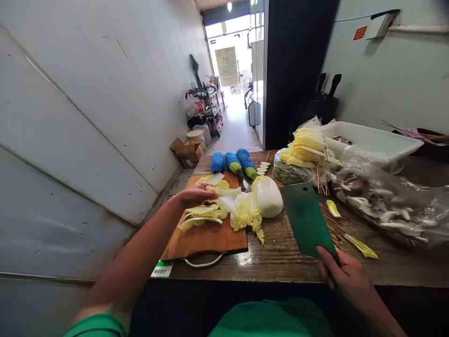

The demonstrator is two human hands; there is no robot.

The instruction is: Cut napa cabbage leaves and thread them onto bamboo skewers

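My left hand (198, 193) is closed on a pale yellow napa cabbage leaf (228, 192) over the wooden cutting board (210, 241). More cut cabbage leaves (203, 213) lie on the board below that hand. At the board's right edge, loose frilly leaves (243, 210) rest against a cabbage head (268, 196). My right hand (345, 274) grips a cleaver (305, 220) by its handle, which the fingers hide. The broad blade looks green and is held up over the table, to the right of the cabbage head, apart from it.
Blue-netted green vegetables (233, 164) lie behind the board. Skewered cabbage leaves (310, 145) sit on a bagged pile at right, before a white plastic tub (375, 140). A clear bag of mushrooms (389, 206) and loose bamboo skewers (333, 222) are on the wooden table (280, 267).
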